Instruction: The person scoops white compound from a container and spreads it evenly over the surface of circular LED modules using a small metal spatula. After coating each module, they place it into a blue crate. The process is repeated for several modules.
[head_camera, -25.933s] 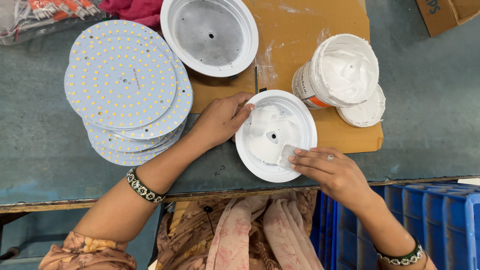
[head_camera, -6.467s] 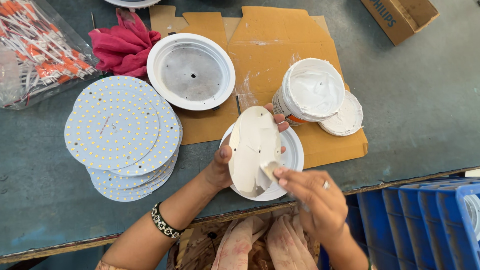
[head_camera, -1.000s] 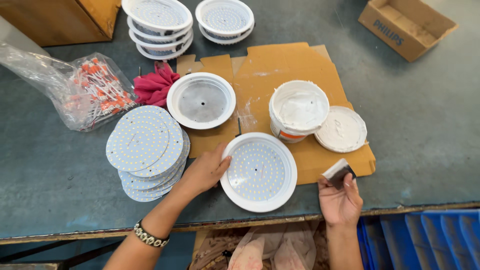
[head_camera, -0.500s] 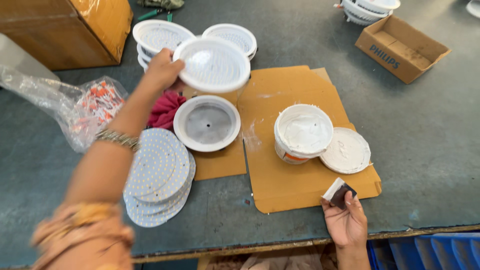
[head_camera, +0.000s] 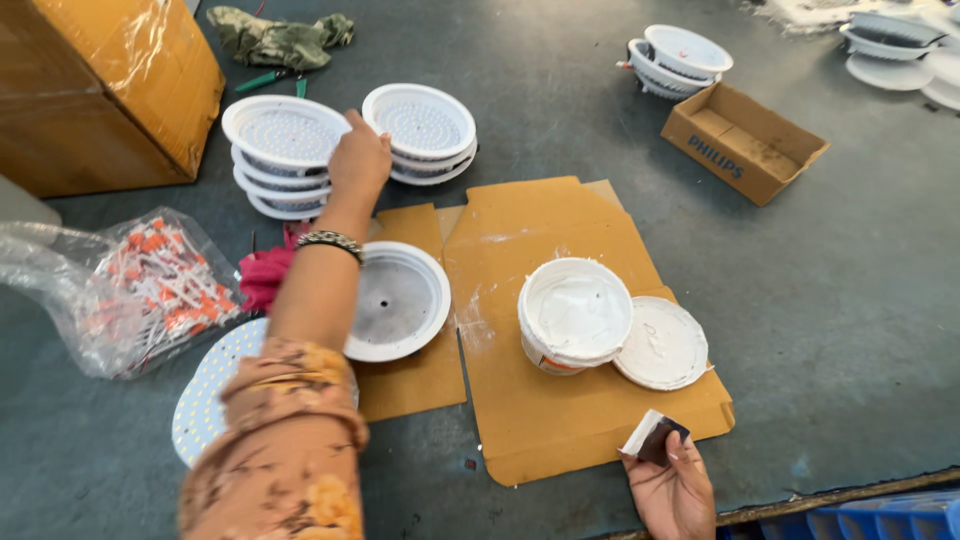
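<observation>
Two stacks of finished white round lamps stand at the far side of the table (head_camera: 800, 330), and the left hand (head_camera: 360, 160) rests open-fingered between them, touching the left stack (head_camera: 282, 155) beside the right stack (head_camera: 420, 130). One empty lamp shell (head_camera: 395, 300) on the cardboard still waits for its part, so work seems unfinished. The right hand (head_camera: 672, 490) pinches a small paste-smeared card (head_camera: 655, 437) near the open paste tub (head_camera: 573, 312).

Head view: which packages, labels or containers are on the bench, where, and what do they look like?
Small carton: far right, open-topped, brown cardboard, dark print on its side.
Big box: far left, brown cardboard under clear film.
Plastic bag: left, clear, crumpled, holding small orange-and-white parts.
Tub: centre, on flat cardboard, round, white paste inside, orange band low on its wall.
Lid: right of the tub, round, white.
</observation>
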